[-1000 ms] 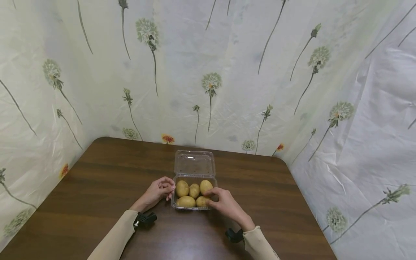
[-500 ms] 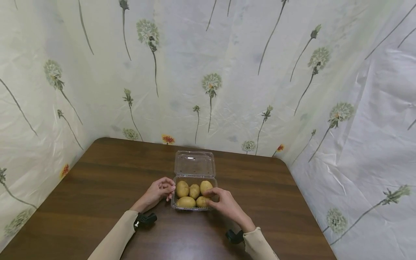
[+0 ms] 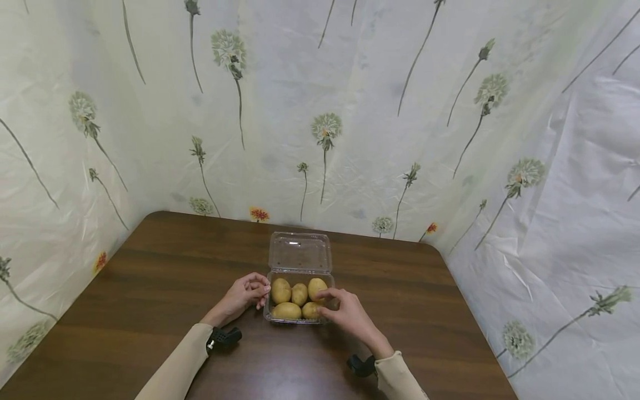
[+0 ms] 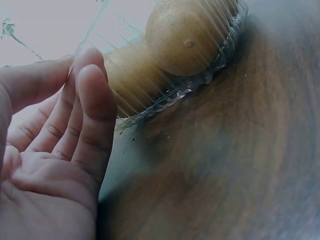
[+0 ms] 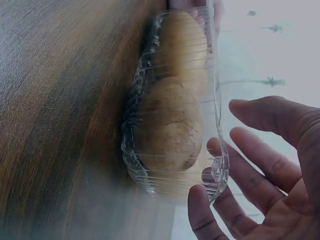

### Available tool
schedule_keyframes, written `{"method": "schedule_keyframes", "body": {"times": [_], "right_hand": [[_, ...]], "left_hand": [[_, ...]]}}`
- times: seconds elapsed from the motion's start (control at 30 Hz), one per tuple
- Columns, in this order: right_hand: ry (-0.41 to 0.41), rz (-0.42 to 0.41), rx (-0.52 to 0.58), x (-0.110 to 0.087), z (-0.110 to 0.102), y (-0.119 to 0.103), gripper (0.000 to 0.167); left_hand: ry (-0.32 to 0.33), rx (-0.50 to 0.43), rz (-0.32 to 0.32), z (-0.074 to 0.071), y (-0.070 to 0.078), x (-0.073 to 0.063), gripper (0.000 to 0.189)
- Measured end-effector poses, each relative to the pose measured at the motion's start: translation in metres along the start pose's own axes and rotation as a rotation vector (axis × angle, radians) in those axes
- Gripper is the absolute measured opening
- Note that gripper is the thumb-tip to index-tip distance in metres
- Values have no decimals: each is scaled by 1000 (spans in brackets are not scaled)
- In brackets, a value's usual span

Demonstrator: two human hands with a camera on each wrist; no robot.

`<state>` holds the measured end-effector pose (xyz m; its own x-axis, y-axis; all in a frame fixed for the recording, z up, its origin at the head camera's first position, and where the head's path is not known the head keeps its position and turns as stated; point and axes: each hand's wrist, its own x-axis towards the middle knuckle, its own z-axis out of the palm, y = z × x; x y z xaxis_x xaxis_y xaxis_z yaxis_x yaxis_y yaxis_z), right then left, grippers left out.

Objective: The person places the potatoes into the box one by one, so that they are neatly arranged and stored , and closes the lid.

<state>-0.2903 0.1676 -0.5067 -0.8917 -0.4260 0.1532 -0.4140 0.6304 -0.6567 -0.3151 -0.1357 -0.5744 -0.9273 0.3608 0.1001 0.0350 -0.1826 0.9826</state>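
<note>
A clear plastic clamshell container [image 3: 268, 316] stands on the brown table with its lid [image 3: 300, 253] folded back, away from me. Several yellow potatoes [image 3: 287, 311] fill its base. At the left side, my left hand [image 3: 243, 294] pinches the rim between thumb and fingertips; the left wrist view shows the ribbed wall beside them. My right hand [image 3: 345, 311] is at the right front corner, thumb and fingers parted. In the right wrist view its lower fingers [image 5: 200, 210] touch the container's corner, while the thumb stays apart from the rim.
The wooden table [image 3: 190, 261] extends around the container to rounded back corners. Behind it and along both sides hangs a pale curtain [image 3: 280, 111] printed with dandelions. Each wrist wears a black camera mount, such as the left mount [image 3: 223, 338].
</note>
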Motion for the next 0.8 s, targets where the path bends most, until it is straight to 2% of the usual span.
{"method": "schedule_keyframes", "body": {"times": [0.13,0.3,0.53,0.8], "right_hand": [[11,28,43,-1,-3,0,29],[34,25,94,-2,-7,2,28],[68,46,123,-1,-10,4,28],[157,40,219,8,-13,13,30]], "left_hand": [[-6,0,0,0,0,0,24],[-2,8,-18,-1,-1,-1,27],[6,-8,-43,-1,-1,-2,24],[67,-45,-79,1,1,1,28]]}}
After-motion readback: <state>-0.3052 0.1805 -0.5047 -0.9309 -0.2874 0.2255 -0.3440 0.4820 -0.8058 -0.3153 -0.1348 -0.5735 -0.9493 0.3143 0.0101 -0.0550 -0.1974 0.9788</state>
